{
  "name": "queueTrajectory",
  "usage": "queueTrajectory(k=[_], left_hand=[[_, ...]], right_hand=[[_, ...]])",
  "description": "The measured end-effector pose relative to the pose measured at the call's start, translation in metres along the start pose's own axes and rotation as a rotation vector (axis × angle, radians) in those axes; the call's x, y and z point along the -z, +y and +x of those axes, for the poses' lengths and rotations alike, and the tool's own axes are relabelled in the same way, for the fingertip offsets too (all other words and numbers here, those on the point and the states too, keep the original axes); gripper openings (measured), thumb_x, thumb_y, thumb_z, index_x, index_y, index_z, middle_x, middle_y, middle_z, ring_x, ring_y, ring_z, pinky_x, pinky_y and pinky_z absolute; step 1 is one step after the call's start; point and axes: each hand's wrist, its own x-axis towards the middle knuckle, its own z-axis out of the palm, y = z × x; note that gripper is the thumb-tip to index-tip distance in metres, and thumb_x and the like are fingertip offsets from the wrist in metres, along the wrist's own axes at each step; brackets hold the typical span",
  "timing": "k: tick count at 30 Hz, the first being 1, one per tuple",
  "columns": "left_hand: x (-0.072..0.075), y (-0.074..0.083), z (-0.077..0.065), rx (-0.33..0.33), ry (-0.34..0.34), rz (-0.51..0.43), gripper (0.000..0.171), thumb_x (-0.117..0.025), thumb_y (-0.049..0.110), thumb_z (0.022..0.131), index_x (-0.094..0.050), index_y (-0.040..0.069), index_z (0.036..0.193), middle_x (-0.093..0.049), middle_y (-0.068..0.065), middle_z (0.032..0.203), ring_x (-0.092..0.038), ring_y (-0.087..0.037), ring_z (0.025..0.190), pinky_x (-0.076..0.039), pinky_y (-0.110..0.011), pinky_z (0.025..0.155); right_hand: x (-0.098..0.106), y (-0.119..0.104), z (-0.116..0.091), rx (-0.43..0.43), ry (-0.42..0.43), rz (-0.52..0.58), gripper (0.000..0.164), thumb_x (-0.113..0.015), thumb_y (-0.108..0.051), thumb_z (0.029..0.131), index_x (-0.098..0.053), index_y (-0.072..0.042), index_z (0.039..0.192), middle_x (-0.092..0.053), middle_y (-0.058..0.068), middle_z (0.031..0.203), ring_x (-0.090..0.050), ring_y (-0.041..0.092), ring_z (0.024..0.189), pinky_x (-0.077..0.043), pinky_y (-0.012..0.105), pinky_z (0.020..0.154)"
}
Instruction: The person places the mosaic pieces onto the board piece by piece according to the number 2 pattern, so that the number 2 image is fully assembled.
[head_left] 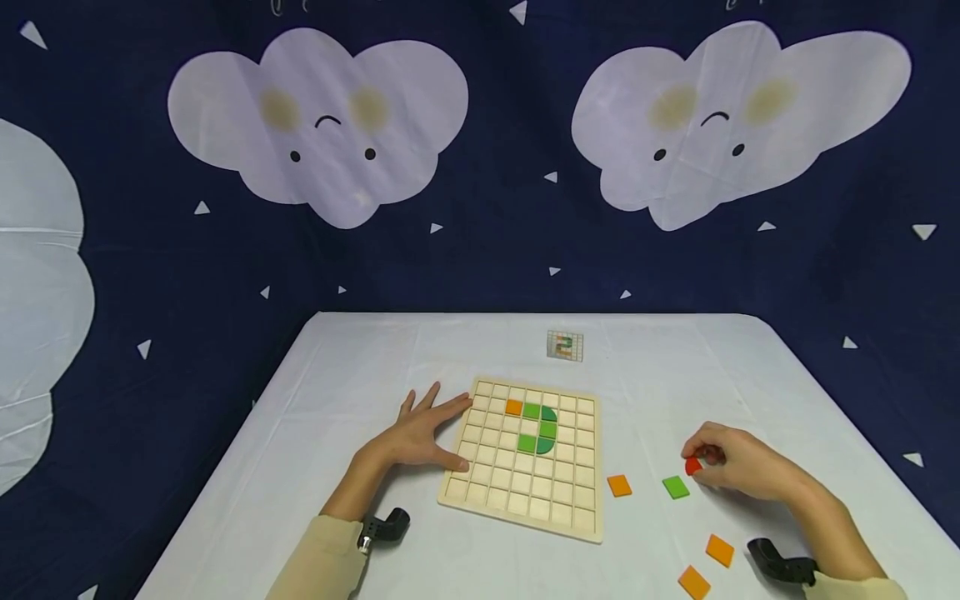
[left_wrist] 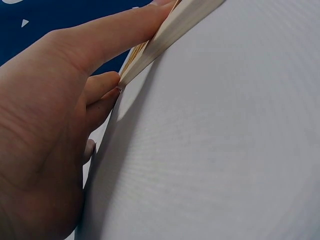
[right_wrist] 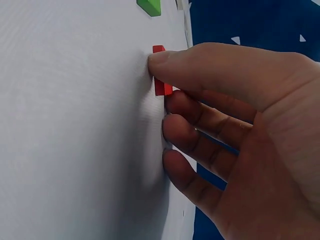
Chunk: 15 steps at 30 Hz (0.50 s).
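A wooden grid board [head_left: 517,504] lies on the table in the head view. My left hand [head_left: 411,440] spreads its straight fingers along its left side, thumb and a fingertip touching the rim. In the left wrist view the thumb rests on top of the board's edge [left_wrist: 162,45]. An orange square [head_left: 513,407], several green squares [head_left: 528,443] and two dark green rounded pieces [head_left: 546,447] form a curved figure in the cells. Right of the board, my right hand [head_left: 750,468] pinches a small red piece [right_wrist: 160,88] low over the cloth, the thumb partly covering it.
Beside the right hand lies a loose green square [head_left: 676,487]. One orange tile [head_left: 619,486] is near the board's right edge, and two more orange tiles [head_left: 720,551] lie closer to me. A small card with a grid pattern [head_left: 565,345] is behind the board.
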Motion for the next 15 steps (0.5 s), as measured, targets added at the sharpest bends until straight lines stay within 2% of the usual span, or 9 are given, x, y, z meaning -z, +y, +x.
queueTrajectory(k=[5,15], left_hand=[[-0.0001,-0.0001,-0.0002,0.0,-0.001,-0.002,0.111,-0.073,0.075,0.059,-0.033,0.028,0.151,-0.026,0.015,0.154,0.001,-0.029,0.145,0.01,-0.054,0.111],[-0.0007,-0.0006,0.0006,0.0,-0.003,0.002,0.111,-0.072,0.077,0.058,-0.033,0.029,0.151,-0.026,0.015,0.154,0.002,-0.027,0.145,0.011,-0.054,0.111]], right_hand=[[-0.0033,0.0003,0.0031,-0.012,0.033,-0.004,0.022,-0.081,-0.014,0.075,-0.068,-0.018,0.092,-0.054,-0.006,0.081,-0.049,0.01,0.074,-0.043,0.022,0.062],[-0.0071,-0.0017,0.0098,-0.036,0.051,0.003,0.022,-0.082,-0.015,0.073,-0.069,-0.018,0.09,-0.056,-0.007,0.078,-0.05,0.01,0.071,-0.043,0.023,0.061]])
